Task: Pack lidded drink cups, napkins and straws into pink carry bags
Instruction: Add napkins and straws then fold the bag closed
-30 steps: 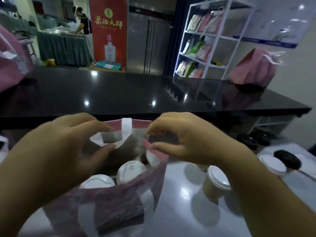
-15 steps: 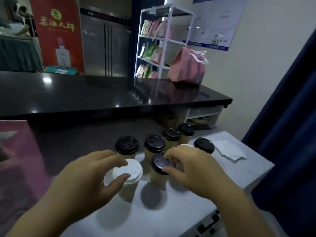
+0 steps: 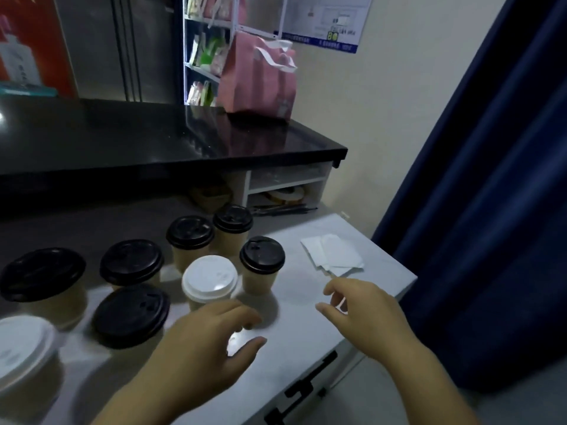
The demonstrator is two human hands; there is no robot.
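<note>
Cups are all bunched up on the left part of the white bench (image 3: 306,332); they're squat tan paper cups with domed plastic sip lids, all standing upright; six black-lidded cups (image 3: 132,262) sit in a loose cluster, some touching or nearly so, with the back ones in shadow; one white-lidded cup (image 3: 210,279) is at the front right of the cluster, just beside a black-lidded one; a second white-lidded cup (image 3: 21,348) is way over at the left edge, blurry and cut off by the frame; napkins (image 3: 334,254) are a small fanned stack of white folded squares lying flat near the far right corner of the bench, well apart from the cups; the pink carry bag (image 3: 257,78) stands upright on the right end of the raised black bench (image 3: 153,133) behind, white ribbon handles flopping over its top; left hand (image 3: 208,342) has loosely curled fingers with the thumb spread and nothing in it, low over the bench just in front of the white-lidded cup; can't tell if the fingertips brush it; right hand (image 3: 365,311) is relaxed too, fingers bent, nothing held, near the napkins but not touching; navy curtain (image 3: 491,210) hangs on the right.
</note>
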